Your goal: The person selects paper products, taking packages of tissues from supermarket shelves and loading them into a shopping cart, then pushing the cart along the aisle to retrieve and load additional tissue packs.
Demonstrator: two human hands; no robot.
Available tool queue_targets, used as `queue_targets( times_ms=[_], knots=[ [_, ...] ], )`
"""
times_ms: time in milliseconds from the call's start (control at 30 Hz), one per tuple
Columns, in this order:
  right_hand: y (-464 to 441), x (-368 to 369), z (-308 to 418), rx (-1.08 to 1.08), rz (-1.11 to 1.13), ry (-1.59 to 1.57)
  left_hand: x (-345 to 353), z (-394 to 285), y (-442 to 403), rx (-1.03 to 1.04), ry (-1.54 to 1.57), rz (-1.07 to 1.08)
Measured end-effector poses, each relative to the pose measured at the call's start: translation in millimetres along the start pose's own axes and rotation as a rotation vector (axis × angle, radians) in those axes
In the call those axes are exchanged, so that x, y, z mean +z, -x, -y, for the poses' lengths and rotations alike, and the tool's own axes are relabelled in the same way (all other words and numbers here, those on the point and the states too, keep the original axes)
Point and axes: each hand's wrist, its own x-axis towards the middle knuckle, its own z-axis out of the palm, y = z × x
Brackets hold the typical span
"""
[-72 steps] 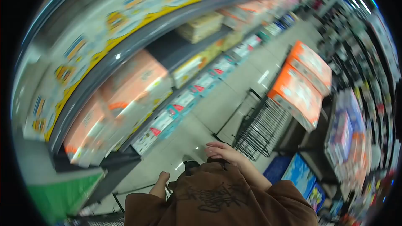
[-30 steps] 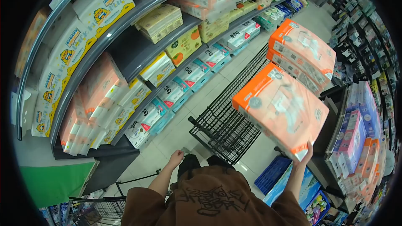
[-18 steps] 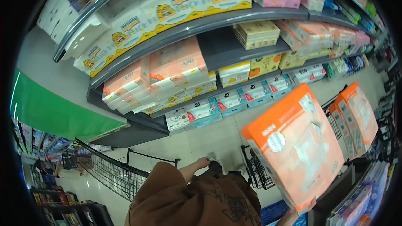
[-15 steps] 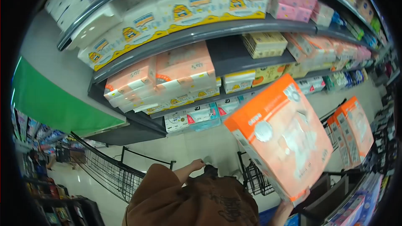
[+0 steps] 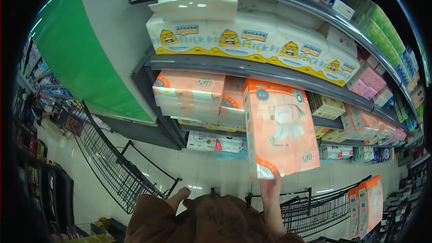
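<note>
My right hand [image 5: 270, 189] grips the lower edge of a large orange and peach tissue pack [image 5: 281, 130], held upright at arm's length. The pack is in front of the middle shelf and hides part of the peach packs [image 5: 189, 90] lying there. My left hand [image 5: 180, 195] is low by my body, near the handle of a black wire cart [image 5: 112, 166]; its fingers look closed, with nothing visible in them.
White and yellow tissue packs [image 5: 252, 40] line the shelf above. A green panel [image 5: 85, 54] covers the shelf end at left. Another wire cart [image 5: 315, 211] stands at lower right, with more orange packs [image 5: 366, 204] at its far end. Dark racks [image 5: 38, 184] stand at far left.
The view has swung right to left, bringing the shelf end and left cart further in. The pack in my right hand has moved in front of the middle shelf and turned more upright.
</note>
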Motion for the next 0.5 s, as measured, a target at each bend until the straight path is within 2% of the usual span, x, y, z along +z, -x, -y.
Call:
queue_targets(
  times_ms=[33, 133, 200, 233, 267, 367, 400, 500],
  knots=[
    [-3, 10, -5, -0.026, -0.035, 0.071, 13, 17, 9, 0.181, -0.278, -0.042],
    [-31, 44, -10, -0.038, -0.020, 0.084, 19, 35, 27, 0.012, -0.189, 0.233],
    [-57, 76, -18, -0.085, -0.071, 0.077, 29, 39, 37, 0.079, -0.220, 0.207],
    [-77, 89, -22, -0.107, -0.025, 0.104, 29, 42, 39, 0.114, -0.241, 0.197],
    [-101, 99, -28, -0.127, 0.014, 0.129, 16, 27, 43, -0.087, 0.010, 0.204],
    [-185, 117, -63, 0.128, 0.014, 0.245, 12, 11, 42, -0.070, 0.145, -0.026],
    [-207, 127, -68, 0.235, 0.042, 0.304, 10, 7, 42, -0.150, 0.456, -0.048],
    [-242, 134, -55, 0.355, -0.012, 0.461, 5, -4, 41, -0.397, 1.357, -0.094]
  ],
)
